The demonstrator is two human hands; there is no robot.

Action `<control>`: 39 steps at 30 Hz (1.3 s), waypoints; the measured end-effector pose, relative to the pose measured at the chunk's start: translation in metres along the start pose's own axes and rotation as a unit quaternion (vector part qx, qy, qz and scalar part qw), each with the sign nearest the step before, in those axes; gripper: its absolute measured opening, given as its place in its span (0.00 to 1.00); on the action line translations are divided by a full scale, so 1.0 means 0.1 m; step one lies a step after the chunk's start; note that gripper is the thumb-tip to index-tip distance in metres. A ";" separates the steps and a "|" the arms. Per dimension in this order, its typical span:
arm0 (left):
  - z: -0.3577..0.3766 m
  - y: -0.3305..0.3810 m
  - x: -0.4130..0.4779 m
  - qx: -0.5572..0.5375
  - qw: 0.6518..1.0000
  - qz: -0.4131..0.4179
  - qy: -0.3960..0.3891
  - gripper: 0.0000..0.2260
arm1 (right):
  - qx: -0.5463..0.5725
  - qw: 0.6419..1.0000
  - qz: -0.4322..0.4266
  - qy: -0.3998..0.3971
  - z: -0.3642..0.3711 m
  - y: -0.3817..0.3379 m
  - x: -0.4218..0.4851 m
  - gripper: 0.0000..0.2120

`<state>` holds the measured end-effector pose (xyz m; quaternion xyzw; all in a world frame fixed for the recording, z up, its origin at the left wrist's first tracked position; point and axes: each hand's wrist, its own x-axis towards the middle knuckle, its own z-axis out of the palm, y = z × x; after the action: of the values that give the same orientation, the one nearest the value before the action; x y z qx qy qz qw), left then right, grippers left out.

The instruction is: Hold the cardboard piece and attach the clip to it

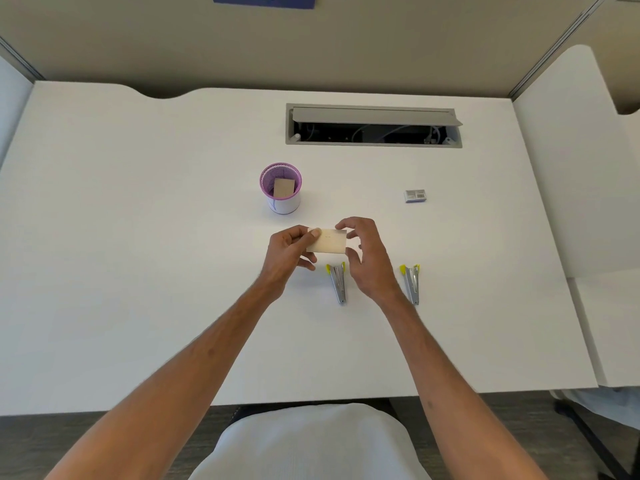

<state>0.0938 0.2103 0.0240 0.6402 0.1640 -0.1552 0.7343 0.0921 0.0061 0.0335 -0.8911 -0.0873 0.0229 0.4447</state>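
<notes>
So the left hand (289,252) is pinching the left end of a small tan rectangular card (329,241) with thumb on top, while the right hand (365,252) curls its fingers round the card's right end, holding it up over the middle of the white table (138,237). Just under the hands lie two silver staplers with yellow tips, one (337,284) between the wrists and another (412,284) off to the right. Further toward the back edge there's a purple mesh cup (281,188) with a brown card inside, and a little grey staple box (415,196) toward the right.

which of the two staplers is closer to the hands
The stapler lying just below the card, between the two wrists. The other stapler lies apart, to the right of the right hand.
</notes>
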 end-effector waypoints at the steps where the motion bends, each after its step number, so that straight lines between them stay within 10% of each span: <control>1: 0.00 0.00 0.00 0.000 1.000 0.001 -0.001 0.10 | -0.009 1.000 -0.021 0.003 0.00 -0.01 0.00 0.33; 12: -0.04 -0.04 -0.04 0.099 0.995 -0.017 0.030 0.25 | 0.034 0.996 0.007 0.079 0.05 -0.16 0.06 0.08; 21: -0.32 -0.35 -0.01 0.541 0.835 0.097 0.032 0.19 | 0.025 0.993 0.037 0.108 0.12 -0.37 0.61 0.09; 39: -0.55 -0.52 -0.04 0.603 0.785 0.144 0.007 0.24 | -0.309 0.945 -0.105 -0.016 0.71 -0.68 1.70 0.10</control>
<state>0.0652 0.2583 -0.0279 0.9698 -0.0515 -0.1103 0.2115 0.2418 0.1318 0.0513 -0.9701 -0.1908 -0.0378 0.1455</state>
